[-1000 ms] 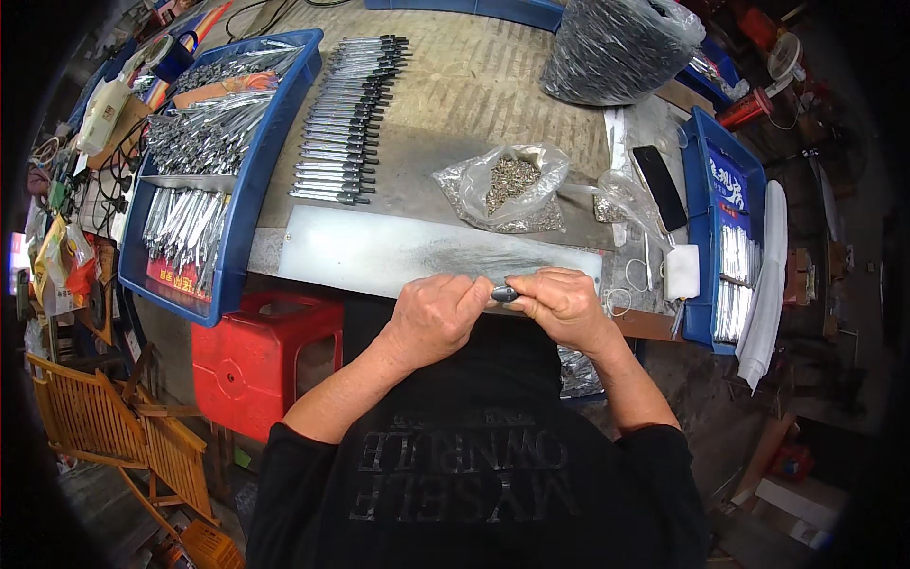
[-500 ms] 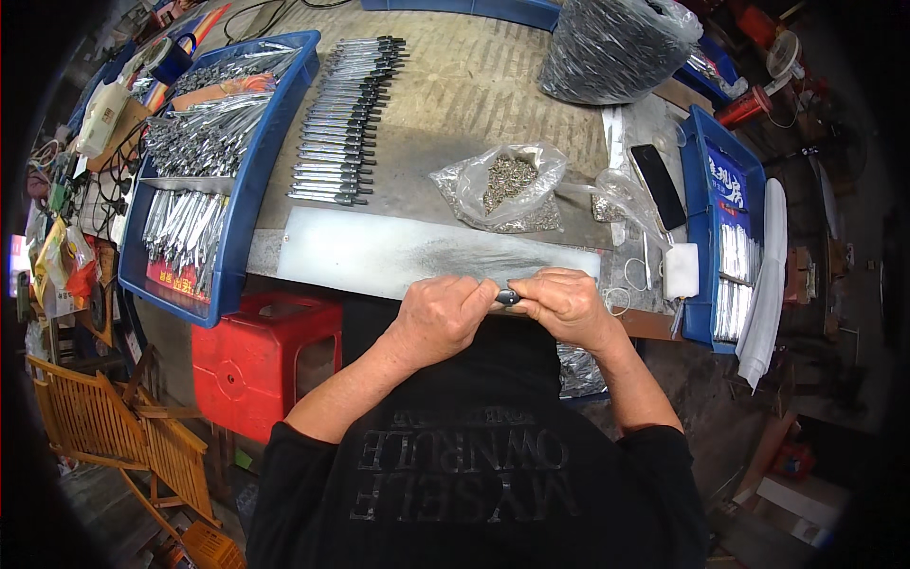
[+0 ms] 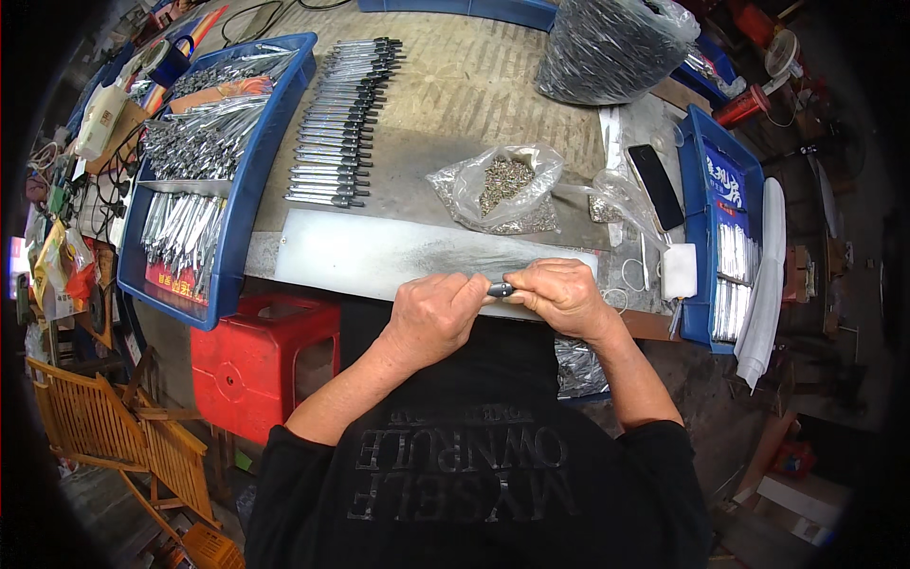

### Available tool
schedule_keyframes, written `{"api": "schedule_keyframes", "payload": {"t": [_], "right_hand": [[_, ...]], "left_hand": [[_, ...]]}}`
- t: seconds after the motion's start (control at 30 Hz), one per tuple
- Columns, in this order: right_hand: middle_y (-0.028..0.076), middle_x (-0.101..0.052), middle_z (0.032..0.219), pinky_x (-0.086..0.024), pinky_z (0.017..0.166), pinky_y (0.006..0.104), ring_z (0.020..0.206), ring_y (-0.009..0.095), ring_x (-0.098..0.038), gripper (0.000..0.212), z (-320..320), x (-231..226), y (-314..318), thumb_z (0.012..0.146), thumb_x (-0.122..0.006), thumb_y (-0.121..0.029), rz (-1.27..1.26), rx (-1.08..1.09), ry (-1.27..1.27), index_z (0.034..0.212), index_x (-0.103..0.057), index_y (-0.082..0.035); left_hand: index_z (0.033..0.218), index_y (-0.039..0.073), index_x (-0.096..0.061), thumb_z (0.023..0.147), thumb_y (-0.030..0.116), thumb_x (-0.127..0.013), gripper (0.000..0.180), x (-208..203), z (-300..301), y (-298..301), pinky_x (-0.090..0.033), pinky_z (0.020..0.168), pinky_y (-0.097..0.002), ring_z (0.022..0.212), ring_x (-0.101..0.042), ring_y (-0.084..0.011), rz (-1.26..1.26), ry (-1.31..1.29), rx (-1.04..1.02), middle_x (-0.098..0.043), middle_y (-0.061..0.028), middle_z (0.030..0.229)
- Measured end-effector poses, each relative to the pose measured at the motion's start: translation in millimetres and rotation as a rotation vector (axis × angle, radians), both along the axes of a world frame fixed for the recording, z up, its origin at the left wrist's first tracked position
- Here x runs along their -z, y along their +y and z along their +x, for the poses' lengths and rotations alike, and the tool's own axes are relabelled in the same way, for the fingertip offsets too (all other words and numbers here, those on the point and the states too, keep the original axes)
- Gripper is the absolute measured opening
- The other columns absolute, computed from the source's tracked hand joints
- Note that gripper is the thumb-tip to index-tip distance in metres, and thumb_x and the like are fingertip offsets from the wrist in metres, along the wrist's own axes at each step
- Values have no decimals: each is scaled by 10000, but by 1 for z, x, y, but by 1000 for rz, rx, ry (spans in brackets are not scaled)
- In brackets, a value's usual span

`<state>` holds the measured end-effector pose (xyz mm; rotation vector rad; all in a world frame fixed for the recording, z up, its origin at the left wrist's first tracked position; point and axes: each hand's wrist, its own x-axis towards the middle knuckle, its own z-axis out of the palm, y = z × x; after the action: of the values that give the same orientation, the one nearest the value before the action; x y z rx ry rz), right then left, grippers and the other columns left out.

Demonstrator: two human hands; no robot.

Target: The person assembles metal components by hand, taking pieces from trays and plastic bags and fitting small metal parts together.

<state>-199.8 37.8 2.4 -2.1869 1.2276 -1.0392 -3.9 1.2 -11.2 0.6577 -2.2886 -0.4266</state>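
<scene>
Above the near edge of the bench, my left hand (image 3: 438, 311) and my right hand (image 3: 561, 292) meet with their fingers closed. Pinched between them is a short dark cylindrical piece (image 3: 500, 289) with a shiny silver tip; its remaining length is hidden by my fingers. Just beyond my hands lies a white board (image 3: 365, 248) with dark smudges. Behind the board, an open clear bag of small metal parts (image 3: 507, 185) stands on the bench. Further left, silver pen-like rods with black ends (image 3: 332, 142) lie side by side in a long row.
A blue tray (image 3: 223, 284) full of silver rods stands left, above a red stool (image 3: 251, 365). On the right are a phone (image 3: 656, 188), a white block (image 3: 679, 270) and another blue tray (image 3: 697, 237). A big bag of dark pieces (image 3: 611, 52) stands at the back.
The small dark piece now shows more of its side between my fingers and lies more level. Both hands stay nearly in place, the right having shifted slightly.
</scene>
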Motion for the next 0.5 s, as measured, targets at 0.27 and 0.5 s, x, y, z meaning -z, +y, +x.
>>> {"api": "schedule_keyframes", "payload": {"t": [0.27,0.5], "right_hand": [[100,-618,674,-482,562,321,617,242,-615,191,-2,4,4,679,-704,-99,33,57,-22,831,-639,-2],[98,-611,664,-477,554,319,605,233,-609,174,-5,3,-2,696,-694,-98,91,-10,-51,837,-637,-14]], "left_hand": [[833,36,-553,710,61,-643,155,-2,-2,0,-376,405,-321,458,-485,-201,-11,-14,-15,-430,-44,547],[824,31,-554,707,67,-645,153,0,-2,1,-380,408,-322,458,-484,-200,-37,-26,-8,-430,-46,553]]}}
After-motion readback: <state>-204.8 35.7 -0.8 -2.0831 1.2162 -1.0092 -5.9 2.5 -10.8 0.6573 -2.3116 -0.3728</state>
